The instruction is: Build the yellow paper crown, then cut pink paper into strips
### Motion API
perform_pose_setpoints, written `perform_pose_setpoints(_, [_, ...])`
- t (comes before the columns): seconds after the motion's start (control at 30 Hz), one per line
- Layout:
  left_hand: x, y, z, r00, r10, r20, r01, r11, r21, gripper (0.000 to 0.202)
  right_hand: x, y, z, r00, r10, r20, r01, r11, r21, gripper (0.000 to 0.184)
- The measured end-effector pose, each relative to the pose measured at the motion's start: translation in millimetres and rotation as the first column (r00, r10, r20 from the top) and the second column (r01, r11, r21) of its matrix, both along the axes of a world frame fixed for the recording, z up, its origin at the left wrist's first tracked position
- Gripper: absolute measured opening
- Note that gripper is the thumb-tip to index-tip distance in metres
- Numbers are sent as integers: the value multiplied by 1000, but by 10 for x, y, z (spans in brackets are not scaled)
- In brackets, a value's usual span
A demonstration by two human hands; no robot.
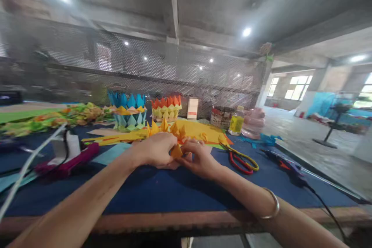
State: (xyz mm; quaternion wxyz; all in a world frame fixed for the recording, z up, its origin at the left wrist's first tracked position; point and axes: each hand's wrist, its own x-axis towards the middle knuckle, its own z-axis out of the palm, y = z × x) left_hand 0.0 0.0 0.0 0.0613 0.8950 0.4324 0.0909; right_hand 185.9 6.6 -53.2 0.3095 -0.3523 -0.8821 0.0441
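Observation:
My left hand (155, 150) and my right hand (200, 159) meet at the middle of the blue table (162, 193). Both pinch a small folded orange paper piece (176, 151) between their fingertips. Just behind the hands lies a row of folded yellow and orange paper points (165, 128) on a yellow sheet (197, 130). A metal bangle (271, 205) circles my right wrist.
Red and yellow scissors (242, 161) lie right of my hands. A glue gun (286, 164) with a cord sits further right. A blue paper crown (128, 112) and an orange and yellow one (167, 108) stand at the back, beside a yellow bottle (236, 122). A purple tool (68, 162) lies left.

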Motion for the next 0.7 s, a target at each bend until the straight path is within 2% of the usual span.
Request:
perform_pose_setpoints(0.27, [9,-47,23,1000,14,2,-14,1000,27,18,-31,-42,16,1000,-11,-7,11,1000,-2,18])
perform_pose_setpoints(0.4, [1,-34,8,1000,-20,5,20,1000,24,16,-33,-45,20,1000,-8,-18,7,1000,-12,19])
perform_pose_setpoints(0.7, [-14,11,-37,999,-17,33,15,998,55,15,-45,-49,15,999,-19,-46,17,999,-29,19])
